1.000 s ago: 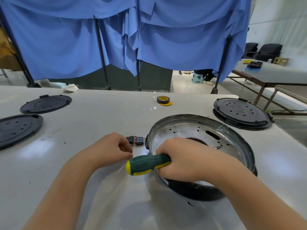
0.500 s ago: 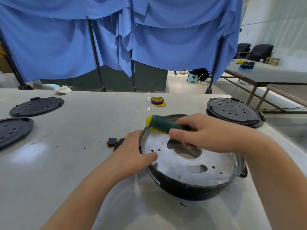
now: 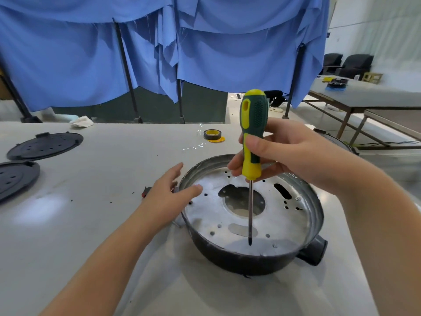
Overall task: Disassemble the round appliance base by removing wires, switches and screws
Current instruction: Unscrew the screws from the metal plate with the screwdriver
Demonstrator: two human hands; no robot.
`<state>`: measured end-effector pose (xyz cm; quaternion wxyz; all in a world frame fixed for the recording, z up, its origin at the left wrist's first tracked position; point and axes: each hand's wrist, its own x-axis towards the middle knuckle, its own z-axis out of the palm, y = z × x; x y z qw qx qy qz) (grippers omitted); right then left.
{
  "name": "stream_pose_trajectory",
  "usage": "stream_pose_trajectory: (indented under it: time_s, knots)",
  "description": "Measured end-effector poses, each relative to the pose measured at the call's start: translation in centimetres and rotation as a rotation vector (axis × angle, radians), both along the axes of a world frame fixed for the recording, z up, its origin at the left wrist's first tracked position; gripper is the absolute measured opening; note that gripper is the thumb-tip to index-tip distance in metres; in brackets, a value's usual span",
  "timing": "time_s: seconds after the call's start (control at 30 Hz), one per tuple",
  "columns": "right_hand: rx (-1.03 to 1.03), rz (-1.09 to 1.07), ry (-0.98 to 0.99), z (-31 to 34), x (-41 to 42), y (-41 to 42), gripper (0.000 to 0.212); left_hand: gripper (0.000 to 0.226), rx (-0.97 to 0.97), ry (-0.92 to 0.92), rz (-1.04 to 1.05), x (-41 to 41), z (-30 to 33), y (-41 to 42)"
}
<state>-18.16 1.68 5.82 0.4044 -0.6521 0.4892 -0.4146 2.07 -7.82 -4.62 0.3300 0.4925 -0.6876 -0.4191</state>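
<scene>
**Hands on the base, screwdriver upright**

Your right hand (image 3: pixel 282 153) is gripping the screwdriver (image 3: pixel 251 142) upright, its tip reaching down to the metal plate near the front wall. Your left hand (image 3: pixel 168 192) is lying open, fingers relaxed, on the left rim of the round appliance base (image 3: pixel 262 258), which is sitting on the bench (image 3: pixel 91 224) before you.

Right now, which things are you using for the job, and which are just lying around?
Using: screwdriver in right hand; round base, steadied by left hand; small switch.
Lying around: tape roll; two black covers; white cloth.
</scene>
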Motion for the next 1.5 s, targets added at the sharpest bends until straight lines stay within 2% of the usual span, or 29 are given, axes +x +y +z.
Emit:
stream_pose_trajectory:
  time_s: [0.07, 0.1, 0.17, 0.27, 0.33, 0.43, 0.57, 0.67, 0.8, 0.87, 0.97, 1.1, 1.23, 1.37, 1.5]
  knots:
    - [0.012, 0.024, 0.036, 0.1, -0.3, 0.2, 0.024, 0.079, -0.158, -0.124, -0.041, -0.1, 0.6, 1.1]
    - [0.013, 0.031, 0.045, 0.1, -0.4, 0.3, 0.023, 0.076, -0.258, -0.147, -0.082, -0.2, 1.0, 1.8]
    - [0.009, 0.033, 0.045, 0.2, -0.6, 0.4, 0.021, 0.055, -0.363, -0.152, -0.212, -0.5, 1.7, 3.2]
    - [0.012, 0.034, 0.037, 0.2, -0.7, 0.4, 0.023, 0.027, -0.282, -0.199, -0.455, -0.9, 2.6, 5.0]
    - [0.024, 0.043, 0.048, 0.1, -0.6, 0.4, 0.026, 0.032, -0.236, -0.232, -0.551, -1.0, 3.0, 5.7]
    - [0.039, 0.048, 0.053, -0.1, -0.6, 0.4, 0.026, 0.040, -0.254, -0.301, -0.586, -0.9, 3.4, 5.9]
    - [0.003, 0.042, 0.001, -0.3, -1.2, 1.1, 0.022, 0.028, -0.249, -0.293, -0.638, -0.9, 3.2, 6.1]
    - [-0.109, 0.001, -0.014, -0.3, -1.4, 1.6, 0.021, 0.029, -0.221, -0.297, -0.644, -1.0, 2.9, 6.1]
    - [-0.278, -0.112, 0.095, -0.7, -1.1, 2.1, 0.030, 0.041, -0.284, -0.303, -0.616, -1.4, 2.3, 6.2]
    - [-0.355, -0.200, 0.136, -1.2, -0.7, 2.2, 0.039, 0.042, -0.341, -0.289, -0.566, -1.6, 1.8, 6.2]
    - [-0.487, -0.382, 0.141, -2.3, 0.1, 2.3, 0.061, 0.032, -0.461, -0.287, -0.485, -2.1, 1.2, 6.2]
    - [-0.598, -0.538, 0.106, -3.6, 1.1, 2.3, 0.045, 0.021, -0.520, -0.362, -0.482, -2.5, 1.0, 6.3]
    - [-0.670, -0.639, 0.073, -4.1, 2.0, 2.5, 0.042, 0.028, -0.489, -0.369, -0.473, -2.4, 1.0, 6.1]
    - [-0.738, -0.737, 0.123, -4.5, 2.7, 2.5, 0.041, 0.032, -0.464, -0.360, -0.455, -2.5, 1.0, 5.7]
    - [-0.733, -0.724, 0.108, -4.5, 2.9, 2.4, 0.039, 0.036, -0.441, -0.336, -0.429, -2.3, 0.9, 5.1]
